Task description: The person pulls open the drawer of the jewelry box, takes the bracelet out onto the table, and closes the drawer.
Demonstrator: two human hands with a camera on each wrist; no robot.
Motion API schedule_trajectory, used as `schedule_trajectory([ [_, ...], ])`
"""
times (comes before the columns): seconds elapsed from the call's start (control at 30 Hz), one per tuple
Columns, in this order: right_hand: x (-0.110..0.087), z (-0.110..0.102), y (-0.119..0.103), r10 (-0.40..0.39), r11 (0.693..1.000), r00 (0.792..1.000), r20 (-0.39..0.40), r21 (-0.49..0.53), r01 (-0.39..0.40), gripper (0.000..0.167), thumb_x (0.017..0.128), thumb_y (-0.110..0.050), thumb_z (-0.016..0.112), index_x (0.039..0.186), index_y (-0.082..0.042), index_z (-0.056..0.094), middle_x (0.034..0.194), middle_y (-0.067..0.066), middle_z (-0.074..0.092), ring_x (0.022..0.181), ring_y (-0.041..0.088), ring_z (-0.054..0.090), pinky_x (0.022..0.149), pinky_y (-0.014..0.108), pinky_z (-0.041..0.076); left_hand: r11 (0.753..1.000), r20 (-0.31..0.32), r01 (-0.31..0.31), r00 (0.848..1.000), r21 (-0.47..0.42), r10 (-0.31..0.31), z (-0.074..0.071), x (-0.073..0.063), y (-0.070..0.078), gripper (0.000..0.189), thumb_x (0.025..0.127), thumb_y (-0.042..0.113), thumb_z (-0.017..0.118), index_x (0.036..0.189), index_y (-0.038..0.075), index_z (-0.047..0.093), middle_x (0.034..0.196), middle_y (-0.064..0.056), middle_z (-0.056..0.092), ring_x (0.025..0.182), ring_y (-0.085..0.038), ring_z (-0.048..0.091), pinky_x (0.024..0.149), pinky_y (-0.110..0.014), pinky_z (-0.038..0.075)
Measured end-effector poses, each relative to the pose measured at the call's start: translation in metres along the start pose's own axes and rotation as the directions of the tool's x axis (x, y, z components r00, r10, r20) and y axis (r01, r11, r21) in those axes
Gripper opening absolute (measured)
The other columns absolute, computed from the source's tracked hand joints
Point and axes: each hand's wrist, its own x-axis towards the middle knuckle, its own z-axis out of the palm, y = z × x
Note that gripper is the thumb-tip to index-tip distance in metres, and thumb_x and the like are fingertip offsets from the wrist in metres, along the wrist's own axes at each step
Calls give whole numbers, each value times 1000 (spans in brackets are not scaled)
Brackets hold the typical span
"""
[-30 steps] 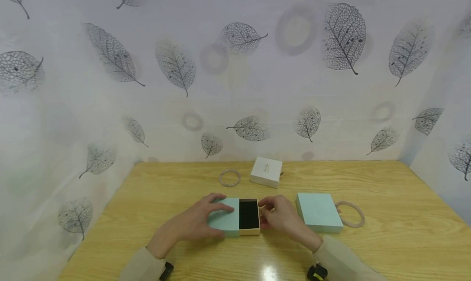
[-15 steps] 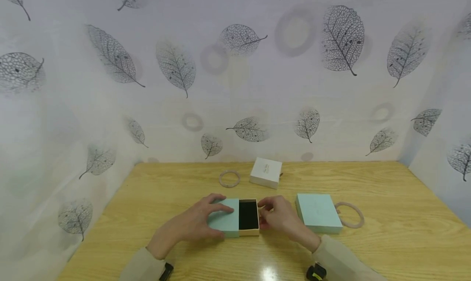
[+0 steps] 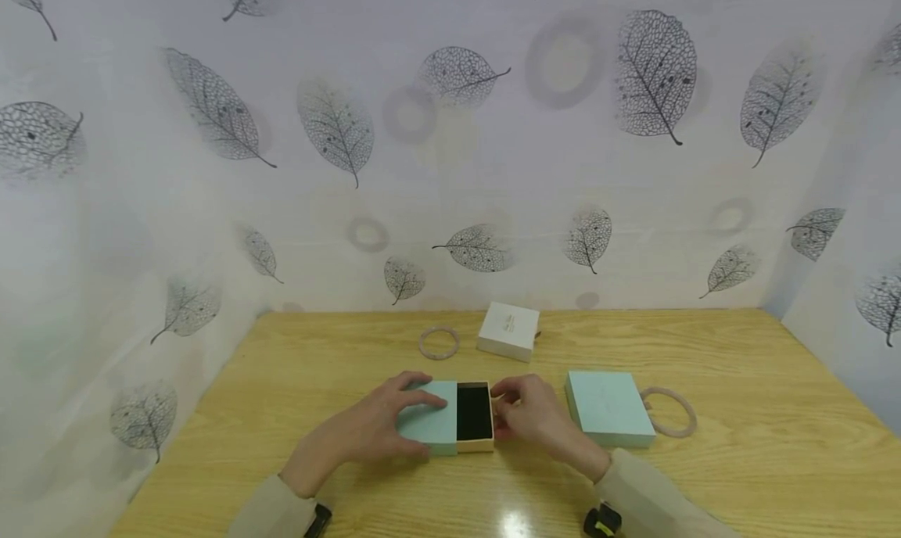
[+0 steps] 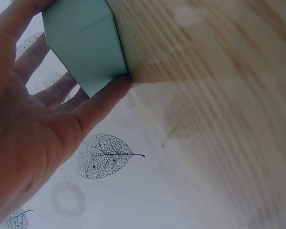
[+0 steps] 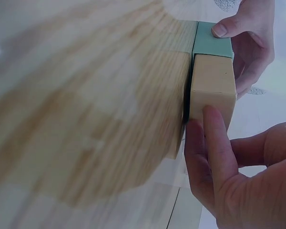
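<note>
A mint-green sleeve (image 3: 439, 425) lies on the table with a cream drawer (image 3: 475, 446) sliding out of its right end. Black lining (image 3: 475, 413) shows inside the drawer's exposed part. My left hand (image 3: 373, 425) grips the sleeve, thumb along the near side and fingers spread over the top and far side. At the other end, my right hand (image 3: 538, 414) touches the drawer; in the right wrist view its fingertips (image 5: 212, 113) press on the cream end face (image 5: 214, 102). The rest of the drawer is hidden within the sleeve.
A second mint box (image 3: 611, 409) sits right of my right hand, a pale bangle (image 3: 693, 421) beside it. Farther back lie another bangle (image 3: 439, 356) and a white box (image 3: 508, 328). Leaf-patterned cloth (image 3: 450, 155) rises behind the wooden table (image 3: 317, 342).
The drawer has slid slightly left into the sleeve, with my right hand moving along with it. My left hand stays in place on the sleeve.
</note>
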Motion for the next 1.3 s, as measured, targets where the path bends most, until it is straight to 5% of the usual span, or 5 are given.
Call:
schedule_trajectory([
  [1.3, 3, 4, -4, 25, 999, 999, 29, 25, -26, 23, 95, 6, 59, 115, 7, 69, 92, 13, 70, 72, 17, 70, 59, 31, 62, 1000, -5, -15, 1000, -6, 14, -1, 0, 0, 58, 81, 36, 86, 134, 29, 65, 155, -11, 45, 138, -34, 47, 111, -59, 45],
])
